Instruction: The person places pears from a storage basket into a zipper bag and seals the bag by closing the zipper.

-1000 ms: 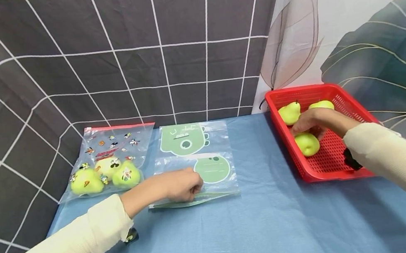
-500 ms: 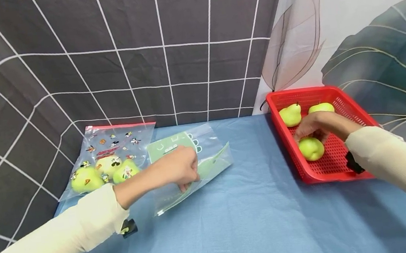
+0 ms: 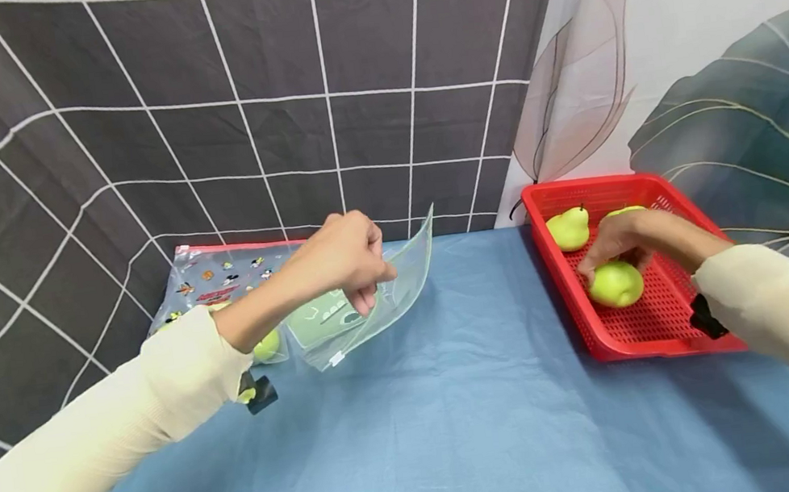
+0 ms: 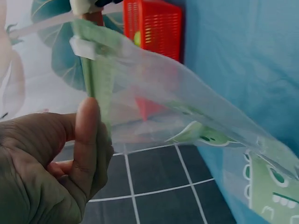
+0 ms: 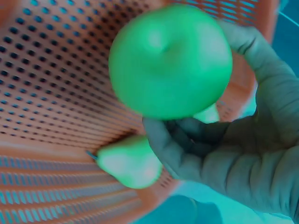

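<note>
My left hand (image 3: 344, 256) pinches the zip edge of a clear zip bag (image 4: 154, 84) with a green cartoon print, lifting that edge while the printed part (image 4: 275, 179) hangs lower, near the table. The white slider (image 4: 84, 48) shows at one end of the zip. Over in the red basket (image 3: 599, 348), my right hand (image 3: 624, 240) grips a yellow-green pear (image 3: 616, 286), thumb on one side and fingers on the other. Its rounded, dimpled end (image 5: 163, 51) faces the right wrist camera. Another pear (image 3: 570, 229) lies just beyond, and a third (image 3: 626, 210) is mostly hidden behind my hand.
A second zip bag (image 3: 211, 275) with a red zip and cartoon figures lies at the back left, holding several pears, partly covered by my left arm. Blue cloth (image 3: 415, 430) covers the table. A dark checked curtain (image 3: 280, 137) hangs behind.
My left hand has raised the bag's zip edge off the table, tilting the bag and drawing it up. The right hand has shifted slightly with the pear, still inside the basket.
</note>
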Demonstrator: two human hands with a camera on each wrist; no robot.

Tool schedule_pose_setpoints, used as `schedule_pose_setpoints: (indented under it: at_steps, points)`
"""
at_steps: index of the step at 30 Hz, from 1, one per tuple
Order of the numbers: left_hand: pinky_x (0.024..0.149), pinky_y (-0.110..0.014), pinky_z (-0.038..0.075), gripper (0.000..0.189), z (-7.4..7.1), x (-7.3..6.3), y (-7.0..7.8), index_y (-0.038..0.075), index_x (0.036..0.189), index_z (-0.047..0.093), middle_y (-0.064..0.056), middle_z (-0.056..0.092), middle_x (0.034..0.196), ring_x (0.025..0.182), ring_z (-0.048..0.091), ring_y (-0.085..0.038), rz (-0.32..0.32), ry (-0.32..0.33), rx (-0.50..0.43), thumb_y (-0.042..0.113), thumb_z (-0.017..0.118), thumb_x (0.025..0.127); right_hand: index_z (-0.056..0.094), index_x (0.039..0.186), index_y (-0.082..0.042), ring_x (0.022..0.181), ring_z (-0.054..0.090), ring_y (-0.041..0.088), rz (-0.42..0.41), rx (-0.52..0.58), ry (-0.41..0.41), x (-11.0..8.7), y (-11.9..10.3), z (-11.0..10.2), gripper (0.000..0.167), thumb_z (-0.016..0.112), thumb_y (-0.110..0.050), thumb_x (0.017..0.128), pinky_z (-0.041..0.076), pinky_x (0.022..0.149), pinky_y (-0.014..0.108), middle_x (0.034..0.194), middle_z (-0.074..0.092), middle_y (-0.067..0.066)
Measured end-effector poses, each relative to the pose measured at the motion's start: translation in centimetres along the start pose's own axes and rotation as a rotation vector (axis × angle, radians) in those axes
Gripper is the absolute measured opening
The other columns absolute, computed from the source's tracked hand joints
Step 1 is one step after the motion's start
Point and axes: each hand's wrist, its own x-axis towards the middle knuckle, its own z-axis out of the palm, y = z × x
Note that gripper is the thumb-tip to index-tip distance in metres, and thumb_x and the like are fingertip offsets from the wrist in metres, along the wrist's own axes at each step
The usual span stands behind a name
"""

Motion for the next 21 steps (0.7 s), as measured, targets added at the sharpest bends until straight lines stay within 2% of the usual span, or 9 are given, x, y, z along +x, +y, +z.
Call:
schedule_pose_setpoints:
  at_steps: [3, 5, 10, 12, 13, 15, 19, 21]
  points:
    - [0.081, -0.028, 0.072, 0.031, -0.9, 0.2, 0.7, 0.008, 0.076, 0.058, -0.007, 0.079, 0.066, 0.058, 0.081, -0.02, -0.02, 0.031, -0.041, 0.016, 0.074, 0.101, 0.06, 0.087, -0.003, 0.072, 0.06, 0.015, -0.037, -0.047, 0.157, -1.0, -0.1, -1.2, 0.047, 0.088, -0.04, 0.081, 0.058, 0.063, 0.025, 0.08, 0.059, 0.004]
    - [0.079, -0.028, 0.072, 0.031, -1.3, 0.4, 1.2, 0.008, 0.076, 0.058, -0.008, 0.079, 0.066, 0.057, 0.081, -0.02, -0.024, 0.044, -0.074, 0.016, 0.073, 0.102, 0.06, 0.085, -0.003, 0.071, 0.059, 0.019, -0.043, -0.079, 0.287, -2.1, -0.2, -2.1, 0.051, 0.09, -0.043, 0.082, 0.055, 0.061, 0.028, 0.078, 0.058, 0.006]
    - [0.063, -0.031, 0.071, 0.032, -2.4, 0.6, 2.1, 0.007, 0.075, 0.054, -0.01, 0.075, 0.062, 0.049, 0.076, -0.017, -0.026, 0.07, -0.167, 0.011, 0.07, 0.102, 0.064, 0.097, 0.008, 0.086, 0.061, 0.037, -0.026, -0.094, 0.544, -5.0, -1.3, -3.8, 0.071, 0.088, -0.057, 0.086, 0.055, 0.067, 0.043, 0.085, 0.062, 0.017]
    - [0.059, -0.032, 0.07, 0.031, -2.9, 0.6, 2.5, 0.007, 0.076, 0.053, -0.009, 0.073, 0.06, 0.047, 0.073, -0.016, -0.033, 0.08, -0.204, 0.01, 0.069, 0.102, 0.071, 0.101, 0.011, 0.09, 0.062, 0.039, -0.047, -0.065, 0.602, -6.0, -2.1, -4.4, 0.076, 0.087, -0.062, 0.087, 0.055, 0.066, 0.044, 0.083, 0.066, 0.016]
    - [0.058, -0.032, 0.07, 0.03, -3.1, 0.6, 2.7, 0.006, 0.077, 0.053, -0.008, 0.072, 0.06, 0.046, 0.072, -0.015, -0.038, 0.084, -0.219, 0.01, 0.068, 0.102, 0.076, 0.1, 0.008, 0.09, 0.062, 0.039, -0.062, -0.042, 0.63, -6.4, -2.6, -4.5, 0.074, 0.087, -0.063, 0.088, 0.054, 0.065, 0.041, 0.08, 0.067, 0.013]
    - [0.059, -0.033, 0.07, 0.026, -3.6, 0.7, 3.2, 0.005, 0.079, 0.055, -0.008, 0.071, 0.06, 0.046, 0.071, -0.014, -0.042, 0.093, -0.236, 0.009, 0.067, 0.102, 0.082, 0.107, 0.005, 0.093, 0.063, 0.039, -0.101, -0.002, 0.684, -7.2, -3.5, -4.8, 0.073, 0.087, -0.065, 0.088, 0.051, 0.063, 0.039, 0.081, 0.073, 0.013]
    - [0.063, -0.034, 0.072, 0.022, -4.4, 0.7, 4.2, 0.002, 0.083, 0.062, -0.007, 0.072, 0.06, 0.047, 0.073, -0.015, -0.049, 0.134, -0.211, 0.011, 0.065, 0.103, 0.076, 0.129, 0.006, 0.102, 0.063, 0.04, -0.203, 0.112, 0.783, -8.7, -5.5, -4.8, 0.078, 0.087, -0.062, 0.092, 0.049, 0.067, 0.035, 0.104, 0.079, 0.022]
    - [0.064, -0.033, 0.072, 0.023, -4.7, 0.8, 4.7, 0.002, 0.082, 0.064, -0.007, 0.074, 0.061, 0.048, 0.075, -0.016, -0.051, 0.164, -0.181, 0.012, 0.067, 0.103, 0.072, 0.137, 0.004, 0.104, 0.063, 0.033, -0.252, 0.198, 0.815, -9.4, -6.5, -4.6, 0.079, 0.087, -0.059, 0.092, 0.049, 0.071, 0.032, 0.11, 0.078, 0.017]
